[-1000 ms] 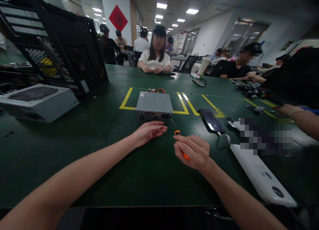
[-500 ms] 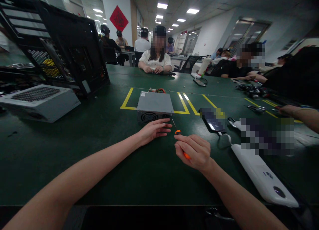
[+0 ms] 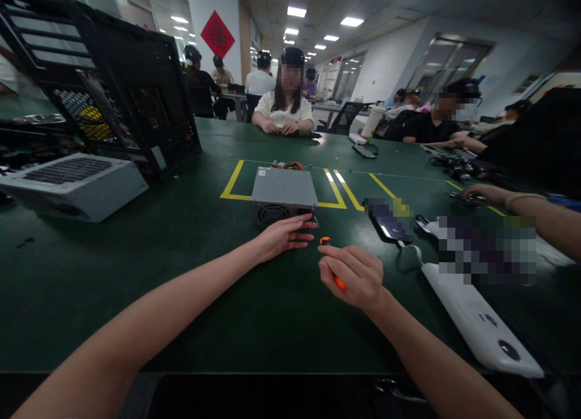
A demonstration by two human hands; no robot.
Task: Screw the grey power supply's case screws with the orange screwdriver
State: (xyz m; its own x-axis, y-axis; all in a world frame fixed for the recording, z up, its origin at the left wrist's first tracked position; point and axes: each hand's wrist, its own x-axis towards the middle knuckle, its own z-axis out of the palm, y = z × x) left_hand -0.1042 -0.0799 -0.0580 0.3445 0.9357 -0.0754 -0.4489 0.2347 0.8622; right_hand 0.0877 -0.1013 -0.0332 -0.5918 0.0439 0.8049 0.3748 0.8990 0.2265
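Observation:
A grey computer power supply (image 3: 285, 186) lies on the green table, its fan grille facing me and its bundle of wires at the back. My right hand (image 3: 354, 275) is closed around the orange and black handle of a screwdriver (image 3: 325, 241). The thin shaft points up and left to the lower right corner of the power supply; whether its tip touches a screw is too small to tell. My left hand (image 3: 285, 234) has its fingers stretched out, close to the front face of the power supply, with nothing visible in it.
To the left stand an open black computer case (image 3: 154, 104) and a second power supply (image 3: 77, 186). A phone (image 3: 385, 219) on a cable and a white device (image 3: 481, 322) lie on the right. Yellow tape (image 3: 233, 180) marks the table. A co-worker's hand (image 3: 485, 194) reaches in from the right.
My hands and the screwdriver stay nearly in place. At the right, the co-worker's hand has moved left, onto the metal tools there.

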